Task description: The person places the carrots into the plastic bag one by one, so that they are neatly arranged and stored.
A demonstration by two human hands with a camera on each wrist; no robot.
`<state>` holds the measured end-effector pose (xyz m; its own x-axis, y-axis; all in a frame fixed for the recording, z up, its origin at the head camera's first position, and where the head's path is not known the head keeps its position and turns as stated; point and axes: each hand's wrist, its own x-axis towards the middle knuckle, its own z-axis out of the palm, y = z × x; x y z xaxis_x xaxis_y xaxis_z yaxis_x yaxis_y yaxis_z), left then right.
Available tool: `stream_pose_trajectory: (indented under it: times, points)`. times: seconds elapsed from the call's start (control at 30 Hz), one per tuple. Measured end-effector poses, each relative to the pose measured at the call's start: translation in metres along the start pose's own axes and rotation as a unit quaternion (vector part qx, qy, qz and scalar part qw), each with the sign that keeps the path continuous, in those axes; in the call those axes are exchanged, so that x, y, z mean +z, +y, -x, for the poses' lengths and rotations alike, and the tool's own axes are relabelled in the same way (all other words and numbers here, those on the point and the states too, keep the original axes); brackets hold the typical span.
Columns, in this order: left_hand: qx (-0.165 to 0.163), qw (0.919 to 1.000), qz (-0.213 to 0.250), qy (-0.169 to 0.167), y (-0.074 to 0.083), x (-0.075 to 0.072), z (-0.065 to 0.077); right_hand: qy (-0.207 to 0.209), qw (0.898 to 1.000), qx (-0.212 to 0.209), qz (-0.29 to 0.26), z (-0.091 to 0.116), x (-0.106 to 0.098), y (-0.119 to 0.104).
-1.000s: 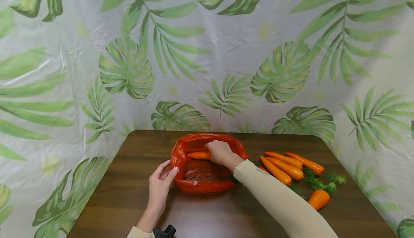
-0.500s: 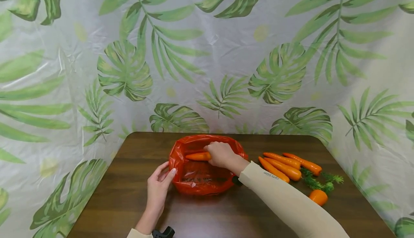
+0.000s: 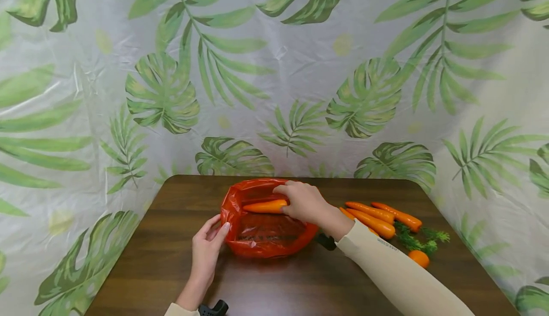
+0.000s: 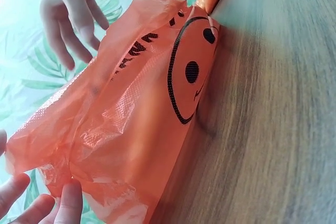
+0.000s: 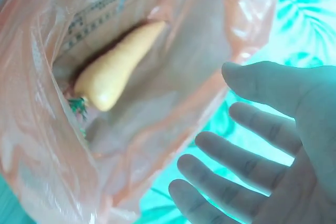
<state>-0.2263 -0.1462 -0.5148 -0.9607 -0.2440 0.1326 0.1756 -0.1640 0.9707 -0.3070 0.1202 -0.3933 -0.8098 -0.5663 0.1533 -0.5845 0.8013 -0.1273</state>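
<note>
A red plastic bag stands with its mouth spread wide on the table, and black print shows on its side in the left wrist view. Inside lies one orange carrot; the right wrist view shows this carrot pale, with a bit of green at its thick end. My left hand holds the bag's left rim between thumb and fingers. Over the bag's right side is my right hand, fingers spread and holding nothing. In the right wrist view that hand is apart from the carrot.
Several more carrots lie to the right of the bag, partly behind the right forearm. Green carrot tops and another carrot's thick end are beside them. The brown wooden table ends at a leaf-patterned curtain.
My right hand has let go of the carrot inside the bag, with its fingers now loosened, and has drawn up and to the right. The left hand keeps its hold on the rim.
</note>
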Motion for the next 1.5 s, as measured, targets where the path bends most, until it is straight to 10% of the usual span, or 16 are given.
stream_pose_trajectory:
  times: [1.5]
  points:
    - [-0.013,0.9999,0.000,-0.002,0.001,0.002,0.004,0.124,0.980,0.114,-0.107,0.107,-0.015,0.052]
